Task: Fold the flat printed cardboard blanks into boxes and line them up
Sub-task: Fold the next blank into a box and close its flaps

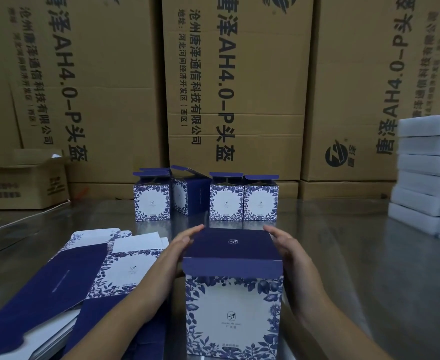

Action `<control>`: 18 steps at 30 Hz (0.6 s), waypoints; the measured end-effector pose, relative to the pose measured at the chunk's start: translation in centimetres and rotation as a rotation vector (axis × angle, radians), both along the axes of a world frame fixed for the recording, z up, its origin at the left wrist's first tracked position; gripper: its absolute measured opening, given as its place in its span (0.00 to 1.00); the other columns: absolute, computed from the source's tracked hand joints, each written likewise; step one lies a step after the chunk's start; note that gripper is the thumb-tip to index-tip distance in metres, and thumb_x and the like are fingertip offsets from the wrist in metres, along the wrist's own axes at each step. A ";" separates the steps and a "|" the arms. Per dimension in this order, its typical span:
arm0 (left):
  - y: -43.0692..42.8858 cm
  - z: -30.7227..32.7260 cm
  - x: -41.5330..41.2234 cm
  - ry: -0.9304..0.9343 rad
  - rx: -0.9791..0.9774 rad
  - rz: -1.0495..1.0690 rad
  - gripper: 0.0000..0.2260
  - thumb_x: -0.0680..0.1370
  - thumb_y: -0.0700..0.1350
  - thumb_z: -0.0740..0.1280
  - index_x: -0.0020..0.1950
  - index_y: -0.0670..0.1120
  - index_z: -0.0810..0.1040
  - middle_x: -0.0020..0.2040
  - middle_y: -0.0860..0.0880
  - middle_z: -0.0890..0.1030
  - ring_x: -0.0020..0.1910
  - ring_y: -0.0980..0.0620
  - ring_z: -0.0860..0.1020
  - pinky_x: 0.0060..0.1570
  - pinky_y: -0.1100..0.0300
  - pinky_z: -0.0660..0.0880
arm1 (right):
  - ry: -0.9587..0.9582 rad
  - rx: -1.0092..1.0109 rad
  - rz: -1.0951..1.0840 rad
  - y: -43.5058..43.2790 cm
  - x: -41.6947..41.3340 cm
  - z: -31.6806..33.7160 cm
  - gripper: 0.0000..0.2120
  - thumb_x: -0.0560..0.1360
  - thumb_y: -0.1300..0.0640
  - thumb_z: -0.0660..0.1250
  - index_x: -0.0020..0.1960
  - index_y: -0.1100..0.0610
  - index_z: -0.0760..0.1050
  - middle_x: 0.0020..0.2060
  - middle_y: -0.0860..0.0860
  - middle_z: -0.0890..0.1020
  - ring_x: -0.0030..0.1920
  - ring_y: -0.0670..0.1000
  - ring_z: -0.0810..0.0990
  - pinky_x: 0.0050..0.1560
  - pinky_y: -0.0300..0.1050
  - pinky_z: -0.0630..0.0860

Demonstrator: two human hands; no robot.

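A printed box (pixel 233 315) stands upright on the steel surface (pixel 343 255), close in front, its dark blue lid (pixel 231 242) folded over the top. The left hand (pixel 179 245) and the right hand (pixel 289 248) flank it, fingers (pixel 192 231) nearly straight and laid against the lid's side edges, not curled round it. Flat blanks (pixel 57 281) lie to the left. Four folded boxes (pixel 226 201) stand in a row behind, flaps up, before big brown cartons (pixel 239 74).
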State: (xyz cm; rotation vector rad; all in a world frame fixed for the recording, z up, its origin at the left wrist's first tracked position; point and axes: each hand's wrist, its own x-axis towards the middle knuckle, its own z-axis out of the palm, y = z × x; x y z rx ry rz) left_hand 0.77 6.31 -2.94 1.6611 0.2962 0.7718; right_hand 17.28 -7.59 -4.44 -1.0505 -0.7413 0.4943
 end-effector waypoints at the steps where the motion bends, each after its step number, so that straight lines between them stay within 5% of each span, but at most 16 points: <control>1: 0.1 0.0 0.0 0.004 -0.002 0.010 0.19 0.72 0.61 0.58 0.60 0.62 0.74 0.51 0.72 0.77 0.48 0.80 0.71 0.42 0.77 0.69 | 0.003 0.002 0.003 0.0 0.0 0.1 0.14 0.78 0.51 0.56 0.52 0.44 0.81 0.50 0.47 0.84 0.51 0.48 0.83 0.51 0.49 0.75; 8: 0.0 0.3 -0.3 0.021 0.024 -0.010 0.20 0.71 0.60 0.56 0.61 0.61 0.74 0.48 0.74 0.77 0.45 0.79 0.73 0.34 0.82 0.68 | -0.069 -0.002 -0.035 -0.3 -0.7 0.5 0.20 0.66 0.39 0.62 0.53 0.45 0.81 0.52 0.48 0.83 0.56 0.51 0.80 0.58 0.52 0.74; 12: 0.2 0.3 -0.5 0.044 0.045 -0.026 0.17 0.74 0.58 0.57 0.61 0.64 0.74 0.46 0.77 0.76 0.44 0.80 0.73 0.33 0.82 0.68 | -0.082 0.005 -0.065 -0.2 -0.7 0.5 0.15 0.67 0.45 0.70 0.52 0.46 0.81 0.51 0.49 0.84 0.51 0.50 0.82 0.48 0.45 0.74; 16: 0.5 0.2 0.9 0.042 0.080 0.005 0.16 0.82 0.43 0.52 0.66 0.50 0.72 0.46 0.67 0.81 0.40 0.76 0.76 0.36 0.80 0.68 | -0.054 0.003 -0.062 -0.2 -0.5 0.3 0.13 0.68 0.47 0.67 0.52 0.46 0.80 0.52 0.51 0.83 0.51 0.53 0.82 0.49 0.48 0.76; 18: 1.0 -0.3 1.0 0.015 0.155 -0.054 0.18 0.81 0.34 0.48 0.69 0.39 0.67 0.55 0.57 0.77 0.36 0.78 0.74 0.40 0.78 0.67 | -0.043 0.000 -0.062 -0.2 -0.6 0.2 0.10 0.70 0.50 0.69 0.52 0.46 0.80 0.52 0.52 0.83 0.50 0.54 0.83 0.50 0.49 0.76</control>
